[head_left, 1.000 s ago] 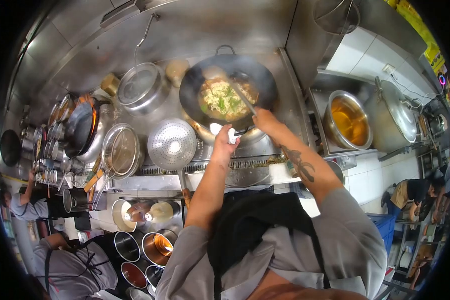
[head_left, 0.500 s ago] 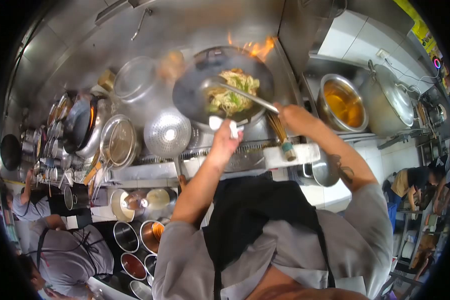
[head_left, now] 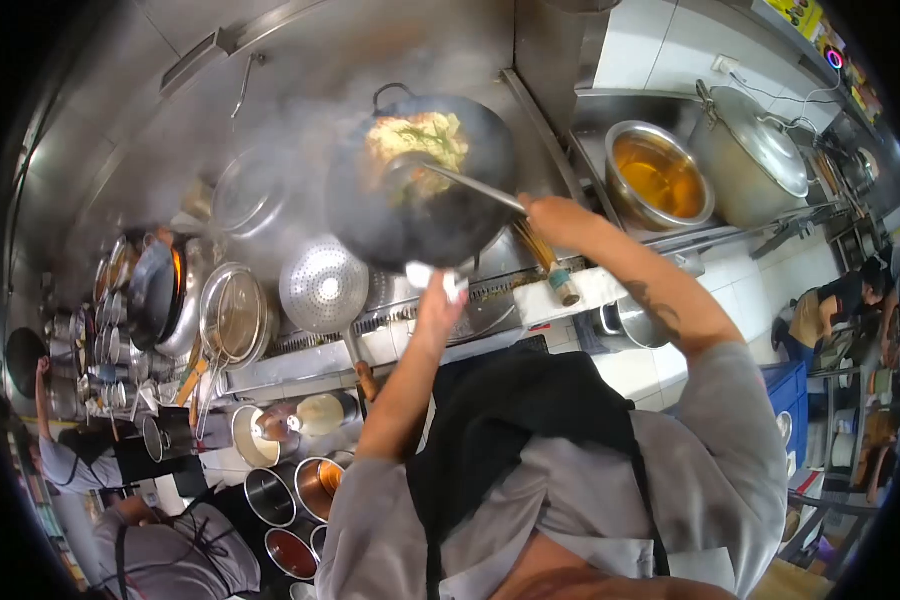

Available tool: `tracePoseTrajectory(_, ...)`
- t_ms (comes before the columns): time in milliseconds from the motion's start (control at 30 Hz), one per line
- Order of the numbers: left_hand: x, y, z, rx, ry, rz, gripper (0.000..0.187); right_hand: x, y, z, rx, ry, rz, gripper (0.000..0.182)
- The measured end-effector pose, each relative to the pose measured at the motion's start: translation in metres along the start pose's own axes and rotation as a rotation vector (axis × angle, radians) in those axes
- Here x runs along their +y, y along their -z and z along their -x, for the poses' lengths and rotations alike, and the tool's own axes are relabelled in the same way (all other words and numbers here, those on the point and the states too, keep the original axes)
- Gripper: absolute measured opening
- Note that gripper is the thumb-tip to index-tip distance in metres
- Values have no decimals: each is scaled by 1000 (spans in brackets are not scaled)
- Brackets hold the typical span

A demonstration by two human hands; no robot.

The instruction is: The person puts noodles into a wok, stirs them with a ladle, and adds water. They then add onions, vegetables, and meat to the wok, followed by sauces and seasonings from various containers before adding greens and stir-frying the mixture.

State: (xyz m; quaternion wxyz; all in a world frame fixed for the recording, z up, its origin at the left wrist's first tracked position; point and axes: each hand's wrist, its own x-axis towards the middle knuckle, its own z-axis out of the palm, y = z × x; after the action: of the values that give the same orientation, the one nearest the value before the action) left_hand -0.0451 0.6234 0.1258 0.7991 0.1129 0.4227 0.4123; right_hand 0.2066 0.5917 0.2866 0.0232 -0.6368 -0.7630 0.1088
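Note:
A black wok [head_left: 470, 220] full of steam stands in front of me, with stir-fried noodles and green vegetables [head_left: 432, 135] heaped toward its far side. My left hand [head_left: 438, 305] is closed around a folded white cloth [head_left: 430, 277] at the wok's near rim; the grip under the cloth is hidden. In my closed right hand [head_left: 562, 220] is the long handle of a metal ladle [head_left: 485, 188]. The ladle's bowl rests against the food, partly blurred by steam.
Left of the wok lies a perforated skimmer [head_left: 323, 285], beside wire strainers [head_left: 235, 312]. A bamboo brush [head_left: 562, 283] is near my right forearm. Farther right stand a steel bowl of yellow liquid [head_left: 660, 175] and a lidded pot [head_left: 745, 150]. Co-workers [head_left: 185, 550] are at lower left.
The wok has shifted left and tilted, and the food has moved to its far side. Flames at the back no longer show. More steam rises. Both hands keep their grips.

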Motion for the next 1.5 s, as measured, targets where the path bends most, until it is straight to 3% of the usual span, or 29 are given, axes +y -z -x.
tracePoseTrajectory(33, -14, 10, 15, 65, 0, -43, 16, -5, 0, 3, 75, 7, 51, 37)
tracePoseTrajectory(67, -35, 54, -7, -105, 86, -90, 16, -7, 3, 7, 89, 30, 93, 38)
tracePoseTrajectory(200, 2, -1, 21, -98, -6, 81, 13, -17, 25, 18, 65, 76, 168, 33)
tracePoseTrajectory(233, 28, -29, 26, 6, 15, 97, 13, -12, 28, 18, 27, 86, 137, 32)
tracePoseTrajectory(267, 41, -20, 3, -161, -26, 72, 14, -10, 31, 21, -12, 97, 107, 30)
tracePoseTrajectory(333, 59, -28, -7, -185, 37, 92, 12, -14, 47, 33, -114, 97, -8, 32)
tracePoseTrajectory(400, 56, -41, 5, -2, 71, 101, 13, -10, 66, 43, -189, 150, -75, 42)
tracePoseTrajectory(533, 64, -48, 6, -9, 63, 92, 12, -10, 67, 35, -281, 42, -161, 46)
tracePoseTrajectory(667, 65, -74, 47, 87, 69, 37, 13, 17, 44, 32, -179, 236, -177, 44)
tracePoseTrajectory(700, 68, -78, 60, 2, 91, 64, 11, -18, 85, 39, -429, -106, -266, 37)
tracePoseTrajectory(767, 76, -75, 43, 50, 97, 113, 12, -14, 72, 20, -430, -90, -200, 34)
tracePoseTrajectory(800, 78, -73, 31, 68, 100, 133, 12, -4, 62, 7, -424, -86, -168, 33)
tracePoseTrajectory(833, 70, -59, 11, 25, 93, 106, 12, 24, 23, -12, -263, 59, -129, 32)
tracePoseTrajectory(933, 11, -3, -5, -61, -2, 34, 12, 12, 2, -17, 25, 47, 89, 31)
tracePoseTrajectory(1000, -6, 1, 40, 31, 64, -16, 13, -1, 15, -10, 59, 41, 127, 29)
tracePoseTrajectory(1067, -3, 3, 40, 5, 48, -13, 13, 1, 18, -5, 124, 98, 216, 29)
tracePoseTrajectory(1133, 8, -2, 23, -81, -47, -32, 12, 6, 26, -1, 122, 143, 219, 31)
tracePoseTrajectory(1167, 30, -20, 17, -24, -27, -5, 12, 7, 29, 3, 116, 165, 218, 32)
tracePoseTrajectory(1367, 65, -23, -65, -138, -41, 45, 8, 15, 64, 17, -10, 4, 110, 27)
tracePoseTrajectory(1500, 62, -22, -76, -46, -5, 51, 11, 38, 55, -11, 95, -117, 21, 25)
